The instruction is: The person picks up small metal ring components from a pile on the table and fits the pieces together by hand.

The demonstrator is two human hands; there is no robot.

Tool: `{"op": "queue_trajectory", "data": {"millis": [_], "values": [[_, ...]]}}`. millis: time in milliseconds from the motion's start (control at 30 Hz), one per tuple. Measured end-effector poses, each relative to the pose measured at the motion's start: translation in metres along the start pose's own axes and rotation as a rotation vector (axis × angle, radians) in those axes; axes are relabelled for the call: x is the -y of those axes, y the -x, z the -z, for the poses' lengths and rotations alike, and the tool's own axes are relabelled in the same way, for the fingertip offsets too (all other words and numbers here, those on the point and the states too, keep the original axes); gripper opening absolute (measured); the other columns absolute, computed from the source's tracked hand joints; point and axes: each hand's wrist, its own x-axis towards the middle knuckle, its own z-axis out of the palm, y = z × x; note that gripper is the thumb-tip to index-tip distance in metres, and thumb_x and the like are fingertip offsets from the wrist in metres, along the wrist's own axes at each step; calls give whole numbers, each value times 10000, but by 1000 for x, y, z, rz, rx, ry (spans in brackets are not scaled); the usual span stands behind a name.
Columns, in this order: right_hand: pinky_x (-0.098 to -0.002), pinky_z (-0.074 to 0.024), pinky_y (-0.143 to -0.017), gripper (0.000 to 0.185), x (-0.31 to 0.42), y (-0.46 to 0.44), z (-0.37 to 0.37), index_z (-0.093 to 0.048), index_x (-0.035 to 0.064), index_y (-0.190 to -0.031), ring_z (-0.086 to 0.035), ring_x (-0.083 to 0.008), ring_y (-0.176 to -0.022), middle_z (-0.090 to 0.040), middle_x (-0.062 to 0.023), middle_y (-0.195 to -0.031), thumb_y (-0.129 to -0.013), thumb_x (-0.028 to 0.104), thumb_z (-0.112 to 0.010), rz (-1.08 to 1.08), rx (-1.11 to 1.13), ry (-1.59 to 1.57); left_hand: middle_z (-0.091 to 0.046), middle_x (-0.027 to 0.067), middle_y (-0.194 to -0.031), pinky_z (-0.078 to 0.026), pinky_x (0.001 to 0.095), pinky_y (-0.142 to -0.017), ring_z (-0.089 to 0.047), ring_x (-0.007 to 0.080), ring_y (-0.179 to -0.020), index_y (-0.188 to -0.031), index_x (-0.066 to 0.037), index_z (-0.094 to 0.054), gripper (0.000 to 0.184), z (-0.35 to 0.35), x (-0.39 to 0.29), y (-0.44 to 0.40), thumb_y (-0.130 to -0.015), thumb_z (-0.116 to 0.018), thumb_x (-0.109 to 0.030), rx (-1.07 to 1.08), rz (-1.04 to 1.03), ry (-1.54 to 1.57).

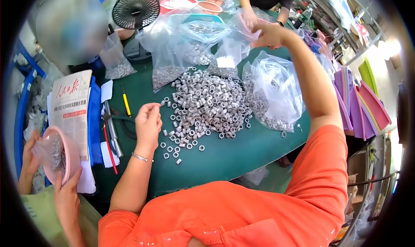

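A large heap of small silver metal rings, notched like castle nuts, lies on the green table with several loose ones around it. At the heap's left edge is my left hand, its fingers closed in a pinch; whatever is in them is too small to make out. My right hand reaches far across the table with its fingers apart. It is beside a pink basin that a co-worker's hand also touches. Below it sits a clear plastic bag with metal parts in it.
More bags of parts stand behind the heap. Left are a yellow-handled tool, a red pen, a newspaper and a black fan. A second person holds a pink bowl. Purple bins stand right.
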Motion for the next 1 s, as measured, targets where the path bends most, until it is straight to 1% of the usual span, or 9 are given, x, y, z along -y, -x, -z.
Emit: {"op": "queue_trajectory", "data": {"millis": [200,367,433,500,567,700,767,833,1000], "values": [[-291,-456,-479,835,-38,-33,-62,-388,16,-1204,-591,-196,-603,-591,-154,-871,-609,502,-716,17,-111,-241,-568,22,-725,-407,226,-644,-497,97,-672,-830,-1,-566,115,-6,57,-30,-831,-538,-112,-29,-221,-630],[-323,-475,-585,527,-33,-53,-93,-566,-12,-984,-616,-201,-632,-612,-137,-722,-716,435,-644,251,-36,-202,-490,-10,-625,-319,182,-452,-414,34,-512,-851,-9,-550,91,-5,59,-27,-849,-512,-92,-32,-111,-446],[-340,-472,-647,401,-52,-72,-73,-600,-25,-814,-615,-242,-660,-614,-161,-732,-777,373,-577,209,-549,-415,-400,-39,-570,-247,172,-393,-325,20,-449,-887,-16,-521,81,-5,55,-23,-867,-478,-81,-6,-105,-282],[-291,-435,-502,284,-90,-80,-39,-596,-10,-773,-545,-147,-496,-559,-52,-563,-829,258,-519,155,-1074,-763,-363,-37,-550,-241,170,-375,-302,30,-430,-883,-21,-503,80,-6,51,-20,-875,-467,-92,-44,-57,-186],[-302,-417,-462,253,-157,-118,-17,-588,-4,-769,-531,-147,-491,-573,-53,-605,-818,229,-503,14,-1477,-701,-354,-28,-540,-241,171,-361,-298,37,-417,-874,-22,-492,87,-7,48,-20,-877,-465,-105,-61,-37,-145],[-327,-402,-399,188,-244,-183,-45,-514,-3,-850,-456,-177,-443,-486,-76,-608,-767,161,-550,-400,-1007,-1251,-353,-24,-530,-246,179,-354,-298,43,-405,-857,-21,-485,89,-11,49,-21,-877,-461,-105,-105,-20,-198],[-335,-411,-383,207,-278,-240,-86,-482,2,-843,-409,-188,-412,-446,-81,-622,-771,172,-576,-494,-1012,-1287,-351,-22,-523,-245,182,-355,-297,46,-402,-843,-23,-486,88,-12,50,-21,-873,-459,-101,-110,-43,-241],[-353,-442,-402,280,-245,-229,-92,-500,-7,-890,-472,-216,-449,-510,-111,-703,-778,230,-598,-550,-730,-1387,-352,-21,-520,-243,183,-355,-296,46,-398,-831,-24,-487,85,-15,47,-21,-868,-459,-96,-151,-4,-282],[-337,-479,-428,331,-204,-240,-113,-548,-27,-895,-576,-221,-540,-584,-135,-782,-764,269,-620,-585,-778,-1497,-350,-15,-517,-238,186,-354,-298,55,-395,-826,-27,-486,84,-17,47,-21,-861,-467,-100,-172,9,-301]]}}
